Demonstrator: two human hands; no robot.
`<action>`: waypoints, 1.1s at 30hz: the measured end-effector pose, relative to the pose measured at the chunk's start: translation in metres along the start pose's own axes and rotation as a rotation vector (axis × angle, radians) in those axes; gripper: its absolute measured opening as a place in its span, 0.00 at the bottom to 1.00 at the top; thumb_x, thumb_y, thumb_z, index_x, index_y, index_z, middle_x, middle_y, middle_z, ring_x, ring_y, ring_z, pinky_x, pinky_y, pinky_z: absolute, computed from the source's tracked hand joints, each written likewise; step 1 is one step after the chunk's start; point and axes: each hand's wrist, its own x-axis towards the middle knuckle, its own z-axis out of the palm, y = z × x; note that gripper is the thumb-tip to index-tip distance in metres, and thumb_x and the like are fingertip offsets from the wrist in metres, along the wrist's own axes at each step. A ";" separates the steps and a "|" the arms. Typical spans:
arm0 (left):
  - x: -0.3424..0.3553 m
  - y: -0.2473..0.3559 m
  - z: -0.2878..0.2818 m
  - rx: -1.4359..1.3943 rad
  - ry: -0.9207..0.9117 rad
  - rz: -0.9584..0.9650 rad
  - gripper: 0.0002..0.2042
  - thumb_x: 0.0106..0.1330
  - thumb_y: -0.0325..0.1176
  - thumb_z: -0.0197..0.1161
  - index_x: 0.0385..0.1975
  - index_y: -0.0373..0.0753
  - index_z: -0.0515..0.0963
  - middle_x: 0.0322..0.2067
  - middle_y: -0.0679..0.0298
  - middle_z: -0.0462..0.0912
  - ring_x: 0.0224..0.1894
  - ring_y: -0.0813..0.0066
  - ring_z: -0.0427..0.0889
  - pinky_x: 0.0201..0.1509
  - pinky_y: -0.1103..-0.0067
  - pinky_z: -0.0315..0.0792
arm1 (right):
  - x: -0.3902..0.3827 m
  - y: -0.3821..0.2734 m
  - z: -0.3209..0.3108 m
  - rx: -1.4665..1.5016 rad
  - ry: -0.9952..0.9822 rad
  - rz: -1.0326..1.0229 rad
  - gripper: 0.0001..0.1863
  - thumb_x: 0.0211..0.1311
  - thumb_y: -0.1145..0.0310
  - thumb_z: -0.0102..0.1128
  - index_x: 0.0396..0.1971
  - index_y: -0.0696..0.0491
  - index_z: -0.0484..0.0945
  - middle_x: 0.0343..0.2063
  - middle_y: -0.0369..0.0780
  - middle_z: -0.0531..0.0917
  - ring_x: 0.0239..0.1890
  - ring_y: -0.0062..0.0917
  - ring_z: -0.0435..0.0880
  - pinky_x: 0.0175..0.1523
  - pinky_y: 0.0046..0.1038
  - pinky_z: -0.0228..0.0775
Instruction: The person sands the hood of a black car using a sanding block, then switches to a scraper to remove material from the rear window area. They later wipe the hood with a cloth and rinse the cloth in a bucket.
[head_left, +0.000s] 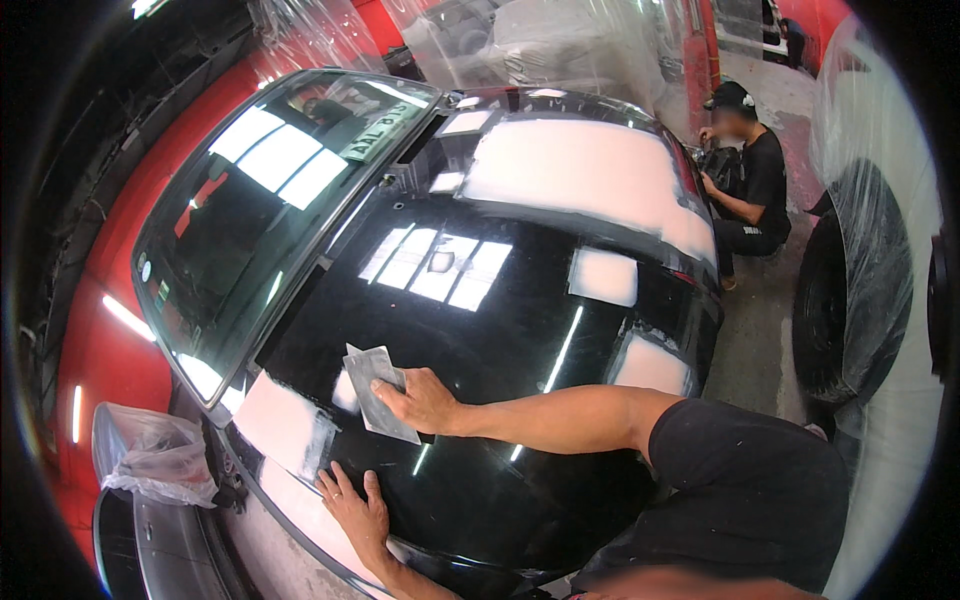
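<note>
In my right hand [425, 403] is a folded sheet of grey sandpaper [378, 392], thumb on top and the other fingers curled at its edge. It lies at a small whitish-pink patch [345, 391] on the glossy black car hood [470, 350] and partly covers it. My left hand [357, 508] rests with fingers spread on the car's near left edge, empty as far as I can see. Just above its fingertips is a larger pale pink patch [285, 425] with grey smeared borders.
The windshield [270, 180] rises at the left. More pink patches, such as a square one [604, 276], mark the hood. Another person [755, 180] crouches by the car's front. A plastic-draped tire [840, 290] stands at right, a plastic-wrapped part [155, 455] at lower left.
</note>
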 end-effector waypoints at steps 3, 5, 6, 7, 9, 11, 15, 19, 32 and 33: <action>0.003 0.001 0.001 -0.005 0.011 0.007 0.33 0.71 0.51 0.52 0.68 0.34 0.58 0.68 0.37 0.53 0.72 0.40 0.47 0.73 0.52 0.44 | 0.004 0.001 -0.002 0.015 0.007 -0.019 0.24 0.66 0.56 0.49 0.29 0.65 0.79 0.22 0.57 0.81 0.28 0.50 0.84 0.34 0.41 0.75; 0.005 0.002 0.001 -0.002 0.011 0.005 0.33 0.71 0.51 0.52 0.68 0.34 0.58 0.68 0.37 0.53 0.72 0.40 0.47 0.73 0.52 0.44 | 0.005 0.001 -0.002 0.020 0.012 -0.031 0.24 0.66 0.56 0.49 0.28 0.65 0.79 0.22 0.57 0.81 0.27 0.50 0.84 0.34 0.41 0.75; 0.005 0.002 0.002 -0.001 0.010 0.005 0.33 0.71 0.51 0.52 0.68 0.34 0.58 0.68 0.37 0.53 0.72 0.40 0.47 0.73 0.52 0.44 | 0.005 0.001 -0.003 0.021 0.014 -0.038 0.24 0.66 0.56 0.49 0.28 0.66 0.79 0.22 0.57 0.81 0.27 0.50 0.84 0.33 0.41 0.75; 0.005 0.002 0.002 0.006 0.007 -0.003 0.33 0.71 0.51 0.51 0.68 0.34 0.58 0.68 0.37 0.53 0.72 0.40 0.47 0.73 0.52 0.44 | 0.005 0.000 -0.003 0.018 0.013 -0.036 0.24 0.66 0.56 0.49 0.28 0.66 0.79 0.22 0.57 0.81 0.27 0.49 0.84 0.33 0.41 0.75; 0.005 0.002 0.002 0.002 0.005 -0.003 0.33 0.71 0.51 0.51 0.68 0.34 0.58 0.68 0.38 0.53 0.72 0.40 0.47 0.73 0.52 0.44 | 0.004 0.000 -0.003 0.018 0.008 -0.025 0.24 0.66 0.56 0.49 0.28 0.66 0.79 0.22 0.57 0.81 0.27 0.49 0.84 0.33 0.41 0.75; 0.004 0.003 0.002 0.000 0.007 -0.004 0.33 0.71 0.51 0.51 0.68 0.34 0.58 0.68 0.38 0.53 0.72 0.40 0.47 0.73 0.52 0.44 | 0.004 0.001 -0.002 0.021 0.027 -0.028 0.24 0.66 0.56 0.49 0.28 0.66 0.80 0.22 0.57 0.81 0.27 0.49 0.85 0.33 0.41 0.75; 0.004 0.003 0.002 -0.006 0.012 0.000 0.33 0.71 0.52 0.51 0.68 0.34 0.58 0.68 0.38 0.53 0.72 0.40 0.47 0.73 0.52 0.45 | 0.004 0.004 -0.002 -0.011 0.031 -0.055 0.24 0.66 0.56 0.49 0.28 0.66 0.80 0.22 0.57 0.81 0.26 0.47 0.85 0.32 0.41 0.75; 0.004 0.003 0.002 0.003 0.000 -0.010 0.33 0.71 0.52 0.51 0.68 0.34 0.58 0.68 0.38 0.53 0.72 0.41 0.47 0.73 0.52 0.45 | 0.005 0.004 0.000 0.015 0.025 -0.034 0.25 0.66 0.55 0.50 0.27 0.65 0.80 0.21 0.56 0.81 0.25 0.47 0.85 0.33 0.41 0.75; 0.004 0.004 0.001 -0.007 -0.004 -0.008 0.33 0.70 0.51 0.52 0.68 0.34 0.58 0.68 0.38 0.53 0.72 0.41 0.47 0.73 0.54 0.44 | 0.005 0.004 -0.001 0.020 0.016 -0.015 0.25 0.66 0.54 0.49 0.29 0.66 0.80 0.22 0.56 0.82 0.25 0.46 0.85 0.34 0.40 0.75; 0.004 0.004 0.001 -0.008 -0.007 -0.012 0.33 0.70 0.51 0.52 0.68 0.35 0.58 0.69 0.39 0.53 0.72 0.41 0.47 0.73 0.54 0.44 | 0.005 0.004 -0.001 0.023 0.005 0.005 0.25 0.66 0.54 0.49 0.29 0.66 0.80 0.22 0.56 0.82 0.25 0.46 0.85 0.34 0.40 0.75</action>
